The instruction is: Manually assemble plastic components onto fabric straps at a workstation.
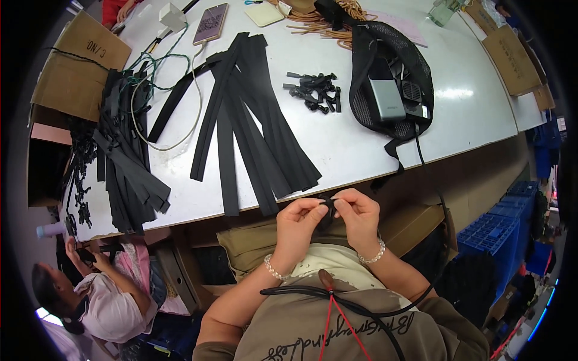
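Observation:
At the table's front edge, my left hand (297, 226) and my right hand (360, 221) meet, thumbs and fingertips pinched together. Between them is a small black piece (326, 220), mostly covered by the fingers; its exact kind does not show. Just beyond my hands, long flat black zipper strips (260, 129) fan out across the table, some ends reaching its front edge. A small heap of black zipper sliders (316, 91) with pulls lies farther back, slightly left of my hands.
A black mesh bag (392, 66) holds a grey power bank (385, 96), its cable running down to my right. More black strips (123, 168) lie at left, near a cardboard box (81, 63). A phone (211, 24) lies at the back. A co-worker (108, 295) sits at left. Blue crates (490, 231) stand at right.

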Available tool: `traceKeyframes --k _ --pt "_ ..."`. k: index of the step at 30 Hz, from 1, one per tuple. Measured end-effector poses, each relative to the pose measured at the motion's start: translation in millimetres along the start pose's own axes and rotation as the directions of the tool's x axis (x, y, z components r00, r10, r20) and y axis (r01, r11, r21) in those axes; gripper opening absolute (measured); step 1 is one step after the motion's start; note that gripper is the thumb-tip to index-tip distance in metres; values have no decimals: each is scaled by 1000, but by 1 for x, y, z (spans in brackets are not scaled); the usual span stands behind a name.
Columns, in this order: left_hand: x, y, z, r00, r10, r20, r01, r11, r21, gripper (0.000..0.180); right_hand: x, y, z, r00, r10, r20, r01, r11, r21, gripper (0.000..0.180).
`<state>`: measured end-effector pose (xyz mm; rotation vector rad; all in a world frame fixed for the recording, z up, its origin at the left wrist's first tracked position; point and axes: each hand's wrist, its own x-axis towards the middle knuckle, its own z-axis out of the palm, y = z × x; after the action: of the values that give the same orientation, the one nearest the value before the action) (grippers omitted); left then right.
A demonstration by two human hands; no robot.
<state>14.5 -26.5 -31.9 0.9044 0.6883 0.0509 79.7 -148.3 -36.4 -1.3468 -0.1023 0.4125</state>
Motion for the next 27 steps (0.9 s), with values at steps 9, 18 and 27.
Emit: traceKeyframes --k 9,18,27 --pt "-14 14 1 829 512 226 -546 828 126 11 -6 -25 -1 879 -442 179 468 872 -142 9" --pt "-17 19 1 765 578 284 -630 763 147 10 -10 -32 1 862 -467 197 499 851 -166 8" --pt "-20 19 2 793 528 303 -582 804 123 13 -12 -39 4 871 -455 186 489 840 -234 7"
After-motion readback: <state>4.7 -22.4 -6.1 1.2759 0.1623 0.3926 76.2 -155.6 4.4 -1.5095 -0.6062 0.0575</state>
